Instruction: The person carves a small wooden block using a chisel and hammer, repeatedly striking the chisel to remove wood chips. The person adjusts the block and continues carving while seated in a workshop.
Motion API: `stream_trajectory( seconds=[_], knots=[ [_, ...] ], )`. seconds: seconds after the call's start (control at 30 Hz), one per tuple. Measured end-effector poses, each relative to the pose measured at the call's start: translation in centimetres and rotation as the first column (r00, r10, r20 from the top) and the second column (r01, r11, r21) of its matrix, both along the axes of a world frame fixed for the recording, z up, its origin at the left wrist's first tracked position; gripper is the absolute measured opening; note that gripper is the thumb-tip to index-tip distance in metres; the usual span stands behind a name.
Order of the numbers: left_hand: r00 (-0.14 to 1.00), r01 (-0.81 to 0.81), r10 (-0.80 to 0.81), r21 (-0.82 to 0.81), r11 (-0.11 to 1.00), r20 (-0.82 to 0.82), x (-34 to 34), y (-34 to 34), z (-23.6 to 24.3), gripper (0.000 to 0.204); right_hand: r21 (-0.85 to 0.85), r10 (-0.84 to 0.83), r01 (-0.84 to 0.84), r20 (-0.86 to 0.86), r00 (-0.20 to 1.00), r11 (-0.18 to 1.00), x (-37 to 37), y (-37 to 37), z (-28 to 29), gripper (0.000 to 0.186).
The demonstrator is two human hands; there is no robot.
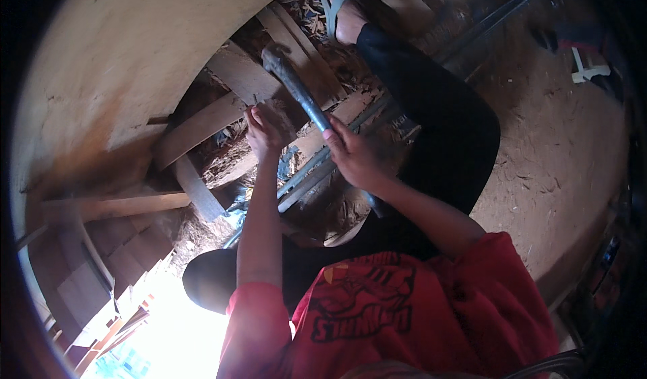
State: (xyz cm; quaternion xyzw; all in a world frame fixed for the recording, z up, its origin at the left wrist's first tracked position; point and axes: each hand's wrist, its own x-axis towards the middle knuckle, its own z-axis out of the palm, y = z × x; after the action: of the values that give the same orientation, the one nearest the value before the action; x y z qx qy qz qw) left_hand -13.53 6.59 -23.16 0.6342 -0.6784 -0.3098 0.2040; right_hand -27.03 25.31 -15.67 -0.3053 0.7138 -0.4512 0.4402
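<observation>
My right hand (pixel 352 155) is wrapped round the handle of a hammer (pixel 306 102). The handle is bluish metal. The hammer's worn, dark head (pixel 275 61) points up and away to the left, above the boards. To its left, my left hand (pixel 263 135) is closed, with thumb and fingers pinching what looks like a thin nail (pixel 255 98). The nail's tip end is hidden by the fingers. Against that hand lies a small brown wooden block (pixel 280 117); I cannot tell whether the fingers also press on it.
Loose planks (pixel 202 129) and wood chips (pixel 315 16) lie beyond my hands. A large pale panel (pixel 135 62) leans at the left. Dark metal bars (pixel 310 182) run diagonally beneath my right hand. My sandalled foot (pixel 347 25) rests ahead. Sandy ground (pixel 539 156) stretches to the right; stacked boards (pixel 121 257) lie lower left.
</observation>
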Motion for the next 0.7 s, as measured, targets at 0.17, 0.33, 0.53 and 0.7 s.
stream_trajectory(
  seconds=[0.17,0.33,0.53,0.7],
  knots=[
    [0.999,0.032,-0.032,-0.040,0.999,-0.016,-0.1,0.0,0.1,0.053,0.068,0.104,-0.099,-0.086,0.991,0.993,0.6,-1.1,-1.6,0.048],
    [1.000,0.012,-0.011,-0.041,0.999,0.016,0.3,-0.3,-0.5,0.053,0.089,-0.062,0.038,0.280,0.958,0.995,0.4,0.6,0.1,0.046],
    [1.000,0.013,-0.014,-0.102,0.995,-0.008,0.3,0.0,-0.5,0.053,0.075,0.032,-0.035,0.038,0.999,0.997,3.2,0.0,-0.7,0.048],
    [1.000,0.019,-0.020,-0.098,0.995,-0.008,0.6,-0.3,-0.6,0.054,0.071,-0.101,0.092,0.126,0.987,0.993,2.4,0.1,-0.6,0.046]
  ],
)
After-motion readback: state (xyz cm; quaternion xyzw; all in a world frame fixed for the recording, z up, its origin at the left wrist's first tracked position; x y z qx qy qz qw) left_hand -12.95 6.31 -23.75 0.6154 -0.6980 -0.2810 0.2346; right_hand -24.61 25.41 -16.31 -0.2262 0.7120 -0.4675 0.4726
